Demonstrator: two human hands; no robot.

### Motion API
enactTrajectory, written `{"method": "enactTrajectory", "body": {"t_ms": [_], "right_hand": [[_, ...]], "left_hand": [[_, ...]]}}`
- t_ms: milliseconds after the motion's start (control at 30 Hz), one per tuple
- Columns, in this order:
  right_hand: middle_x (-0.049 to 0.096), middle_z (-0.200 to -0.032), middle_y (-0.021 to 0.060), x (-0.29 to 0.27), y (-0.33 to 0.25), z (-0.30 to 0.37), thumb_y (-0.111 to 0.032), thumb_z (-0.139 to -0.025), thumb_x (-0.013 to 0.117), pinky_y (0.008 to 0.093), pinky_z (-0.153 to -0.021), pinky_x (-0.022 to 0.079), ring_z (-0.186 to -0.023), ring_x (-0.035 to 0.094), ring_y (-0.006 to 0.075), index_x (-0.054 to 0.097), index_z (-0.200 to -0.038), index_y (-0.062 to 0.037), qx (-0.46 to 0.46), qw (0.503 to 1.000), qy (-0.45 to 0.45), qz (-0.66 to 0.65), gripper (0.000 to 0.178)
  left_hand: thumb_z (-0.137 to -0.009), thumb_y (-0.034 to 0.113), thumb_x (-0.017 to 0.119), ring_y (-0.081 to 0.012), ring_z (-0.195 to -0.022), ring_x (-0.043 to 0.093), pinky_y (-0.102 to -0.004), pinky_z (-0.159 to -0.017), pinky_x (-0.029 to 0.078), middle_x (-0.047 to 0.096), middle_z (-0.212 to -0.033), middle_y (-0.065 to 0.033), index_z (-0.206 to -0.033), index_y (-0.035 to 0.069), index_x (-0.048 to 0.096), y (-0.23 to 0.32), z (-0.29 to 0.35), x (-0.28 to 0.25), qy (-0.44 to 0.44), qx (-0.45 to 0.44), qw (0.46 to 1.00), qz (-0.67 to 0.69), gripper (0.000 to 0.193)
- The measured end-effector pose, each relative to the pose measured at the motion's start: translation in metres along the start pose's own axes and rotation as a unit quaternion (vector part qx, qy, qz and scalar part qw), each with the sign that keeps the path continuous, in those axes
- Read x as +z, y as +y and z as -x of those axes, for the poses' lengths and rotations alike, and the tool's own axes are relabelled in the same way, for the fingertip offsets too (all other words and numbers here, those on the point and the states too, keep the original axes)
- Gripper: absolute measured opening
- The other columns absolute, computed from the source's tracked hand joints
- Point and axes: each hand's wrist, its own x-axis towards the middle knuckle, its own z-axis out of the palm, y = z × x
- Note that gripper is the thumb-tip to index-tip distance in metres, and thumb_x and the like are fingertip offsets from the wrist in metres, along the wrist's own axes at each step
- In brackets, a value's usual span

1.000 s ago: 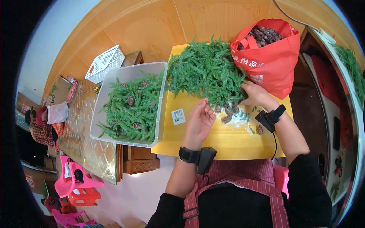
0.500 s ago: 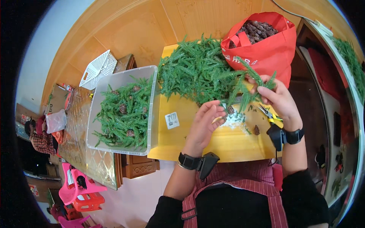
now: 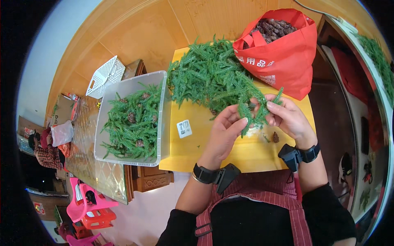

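Note:
Over the yellow tabletop [image 3: 234,153] I have a green artificial pine sprig [image 3: 247,107] between both hands. My left hand [image 3: 227,132] is closed, its thumb and fingers pinching the sprig's left side. On the other side, my right hand [image 3: 290,119] pinches the stem end with thumb and forefinger. A small brown pine cone [image 3: 275,137] lies on the board just below my right hand. Behind the sprig spreads a heap of pine sprigs [image 3: 207,74]. My hands and the sprig mostly hide the patch of white powder.
Left of the board, a clear plastic bin [image 3: 164,135] holds sprigs with pine cones. A red bag [image 3: 283,67] full of pine cones stands at the back right. A white label [image 3: 184,128] lies on the board. A white basket [image 3: 106,76] and pink stools [image 3: 88,201] are further left.
My left hand has moved up and right and closed on the sprig. My right hand has come down and left with it, and the yellow-handled pliers are now hidden.

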Motion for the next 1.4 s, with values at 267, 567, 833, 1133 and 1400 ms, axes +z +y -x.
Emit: {"method": "enactTrajectory", "body": {"t_ms": [267,567,833,1133,1400], "right_hand": [[0.060,-0.096,0.0024,-0.008,0.009,-0.004,-0.017,-0.089,0.049,0.0161,-0.055,0.038,-0.061,0.048,0.0037,0.052,-0.108,-0.0033,0.018,0.999,-0.028,0.005,0.023],[0.059,-0.095,0.0043,-0.007,0.016,-0.001,-0.015,-0.089,0.049,0.0148,-0.057,0.041,-0.062,0.049,0.0031,0.051,-0.110,-0.0015,0.008,1.000,0.019,-0.006,0.025],[0.058,-0.099,0.0051,-0.016,0.021,-0.001,-0.011,-0.088,0.049,0.0140,-0.057,0.045,-0.065,0.053,0.0041,0.046,-0.114,-0.0002,0.018,0.991,0.062,-0.117,0.028],[0.057,-0.084,0.0062,-0.010,0.028,0.001,-0.011,-0.089,0.047,0.0141,-0.055,0.047,-0.065,0.056,0.0038,0.038,-0.125,0.0022,0.041,0.967,-0.009,-0.250,0.039],[0.053,-0.072,0.0025,-0.006,0.025,0.010,-0.015,-0.090,0.047,0.0149,-0.047,0.044,-0.055,0.051,0.0063,0.042,-0.120,-0.0044,0.092,0.969,0.013,-0.230,0.033]], "left_hand": [[-0.083,0.001,0.052,-0.0154,-0.095,0.056,-0.0313,-0.080,0.048,0.057,-0.103,-0.0068,-0.109,0.006,0.046,-0.005,0.001,-0.008,0.043,-0.002,0.999,0.027,0.028],[-0.085,0.003,0.051,-0.0142,-0.087,0.058,-0.0276,-0.075,0.049,0.058,-0.098,-0.0063,-0.109,0.003,0.045,-0.001,0.004,-0.004,0.090,-0.003,0.994,0.065,0.025],[-0.081,0.017,0.059,-0.0178,-0.099,0.049,-0.0309,-0.082,0.043,0.047,-0.117,-0.0063,-0.123,0.007,0.038,0.004,0.002,-0.011,0.100,0.115,0.981,-0.122,0.048],[-0.069,-0.003,0.067,-0.0184,-0.100,0.052,-0.0297,-0.086,0.043,0.055,-0.110,-0.0091,-0.104,0.003,0.058,0.020,0.001,-0.004,-0.066,0.222,0.867,-0.442,0.036],[-0.078,-0.001,0.060,-0.0100,-0.075,0.057,-0.0204,-0.062,0.046,0.058,-0.088,-0.0046,-0.104,0.001,0.056,0.012,0.006,-0.005,-0.002,0.136,0.960,-0.246,0.026]]}}
